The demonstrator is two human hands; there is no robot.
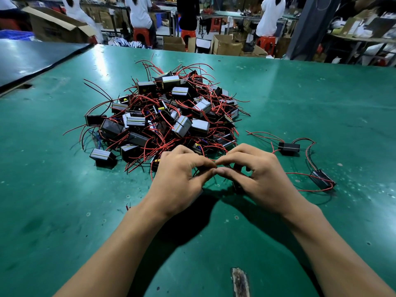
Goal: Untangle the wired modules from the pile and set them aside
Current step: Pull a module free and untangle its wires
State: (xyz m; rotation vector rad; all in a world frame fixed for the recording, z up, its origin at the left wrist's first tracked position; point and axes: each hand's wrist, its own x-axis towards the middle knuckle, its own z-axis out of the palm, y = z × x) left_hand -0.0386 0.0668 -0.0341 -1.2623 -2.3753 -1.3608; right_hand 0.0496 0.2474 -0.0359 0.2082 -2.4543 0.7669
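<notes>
A green desk [310,99] is filling most of the view. A dark panel [32,58] is lying along its far left corner. Beyond the desk, seated people, red stools [140,34] and cardboard boxes [173,42] are lining other benches. A pile [167,116] of black wired modules is sitting at the desk's middle, with red and black leads looping over and between the blocks. The left hand [180,179] and right hand [255,179] are meeting just in front of the pile. Each grip is pinching, thumb against forefinger, a thin red wire [215,166] where the fingertips are touching. Leads from the pile's near edge are running under both hands, and the knuckles are hiding whatever is lying beneath the palms. A first separated module [288,147] and a second separated module [321,179] are lying to the right, clear of the pile, with their leads trailing. A worn patch [240,281] is showing near the front edge.
</notes>
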